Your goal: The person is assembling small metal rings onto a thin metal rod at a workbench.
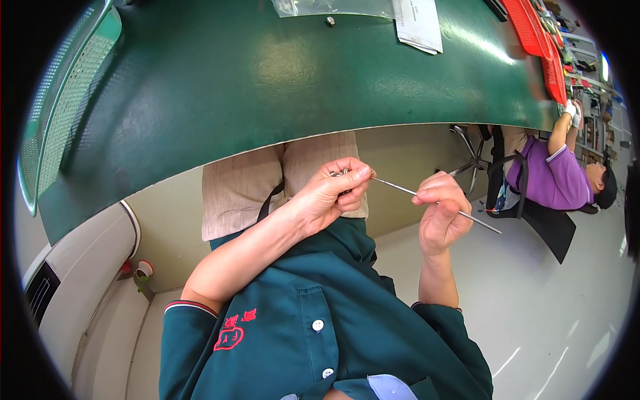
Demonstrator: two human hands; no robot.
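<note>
Above my lap, in front of the table edge, my left hand point(337, 190) is closed around several small shiny metal pieces point(340, 173), partly hidden by its fingers. Its thumb and forefinger pinch at the thin tip of a slim metal rod point(481, 224); whether a small piece sits on that tip is too small to tell. My right hand point(443, 210) grips the rod's thicker part between thumb and fingers. The rod slants down to the right, and its far end sticks out past that hand.
On the green table point(220, 87) lie a small metal piece point(330, 21), a clear plastic bag point(340, 7) and a folded white paper point(420, 27). A green mesh basket point(80, 80) stands at left, red baskets point(527, 27) at far right. A person in purple point(550, 173) sits beyond.
</note>
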